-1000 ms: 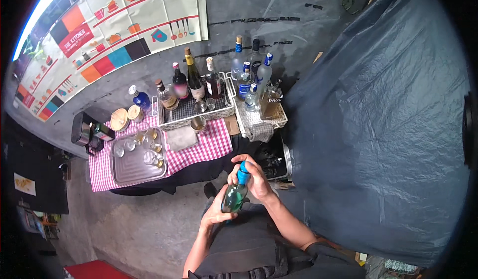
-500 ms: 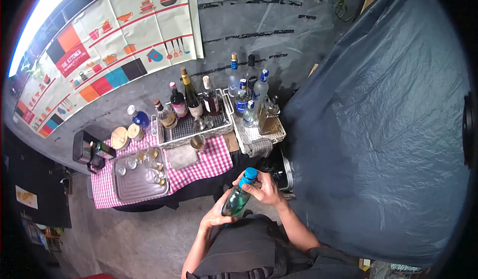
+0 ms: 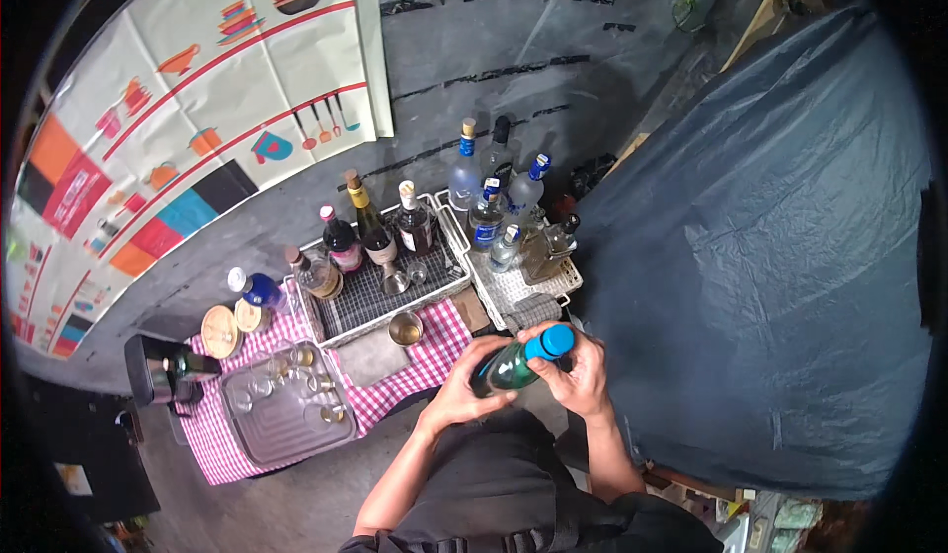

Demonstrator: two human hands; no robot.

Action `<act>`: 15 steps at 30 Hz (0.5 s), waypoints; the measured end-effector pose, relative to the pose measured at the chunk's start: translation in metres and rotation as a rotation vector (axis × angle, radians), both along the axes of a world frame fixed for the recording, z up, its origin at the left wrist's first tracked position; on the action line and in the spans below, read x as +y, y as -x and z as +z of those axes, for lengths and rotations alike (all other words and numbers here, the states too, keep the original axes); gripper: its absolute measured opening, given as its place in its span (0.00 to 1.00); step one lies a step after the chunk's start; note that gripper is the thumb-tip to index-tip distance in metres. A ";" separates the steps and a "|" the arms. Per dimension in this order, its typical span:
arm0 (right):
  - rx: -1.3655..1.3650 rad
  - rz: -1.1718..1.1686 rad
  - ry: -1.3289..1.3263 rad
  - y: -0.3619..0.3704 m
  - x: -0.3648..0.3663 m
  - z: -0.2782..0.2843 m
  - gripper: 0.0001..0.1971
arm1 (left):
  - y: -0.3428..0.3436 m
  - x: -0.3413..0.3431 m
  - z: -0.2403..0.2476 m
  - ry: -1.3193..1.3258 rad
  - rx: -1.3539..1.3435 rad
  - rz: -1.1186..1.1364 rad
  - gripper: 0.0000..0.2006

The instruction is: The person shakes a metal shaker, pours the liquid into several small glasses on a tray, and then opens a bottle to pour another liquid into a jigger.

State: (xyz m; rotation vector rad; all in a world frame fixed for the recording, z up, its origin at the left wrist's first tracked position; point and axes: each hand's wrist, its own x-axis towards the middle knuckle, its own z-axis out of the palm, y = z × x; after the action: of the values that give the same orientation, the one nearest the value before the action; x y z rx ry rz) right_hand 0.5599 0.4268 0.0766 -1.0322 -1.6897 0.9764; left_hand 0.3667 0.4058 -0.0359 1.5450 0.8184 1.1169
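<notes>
A green glass bottle (image 3: 510, 369) with a blue cap (image 3: 555, 340) is held in front of my body, leaning so that its capped end points up and to the right. My left hand (image 3: 462, 391) wraps the lower body of the bottle. Around the neck, just below the cap, my right hand (image 3: 581, 379) is closed, its thumb pressed against the neck. The cap sits on the bottle. My palms and fingers cover part of the glass.
Beyond my hands, a checked cloth (image 3: 212, 449) covers a table with a tray (image 3: 286, 436) of small glasses and a metal cup (image 3: 405, 329). Wire baskets (image 3: 395, 314) of bottles stand behind. A dark plastic sheet (image 3: 760, 286) hangs at the right.
Both hands and the bottle have moved to the right in the view. The bottle leans further to the right, and my right hand has shifted around its neck. The whole view has turned slightly.
</notes>
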 end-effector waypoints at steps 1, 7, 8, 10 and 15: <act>-0.016 -0.069 -0.045 0.004 0.003 0.004 0.17 | -0.002 0.010 -0.005 -0.010 -0.024 0.042 0.36; 0.001 -0.362 -0.070 0.013 0.028 -0.004 0.18 | -0.016 0.060 0.012 -0.084 0.256 0.348 0.32; 0.000 -0.368 -0.072 0.014 0.032 -0.010 0.18 | -0.018 0.066 0.013 -0.091 0.295 0.389 0.33; 0.042 -0.498 -0.110 0.013 0.043 -0.023 0.15 | -0.024 0.079 0.005 -0.155 0.362 0.436 0.34; 0.052 -0.557 -0.138 0.003 0.071 -0.052 0.15 | -0.043 0.102 -0.013 -0.050 0.435 0.451 0.34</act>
State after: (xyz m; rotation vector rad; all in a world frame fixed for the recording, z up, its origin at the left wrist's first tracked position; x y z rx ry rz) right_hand 0.5564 0.4976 0.0249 -1.2753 -1.2962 0.5114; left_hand 0.4097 0.5077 -0.0485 1.7210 1.4996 1.1324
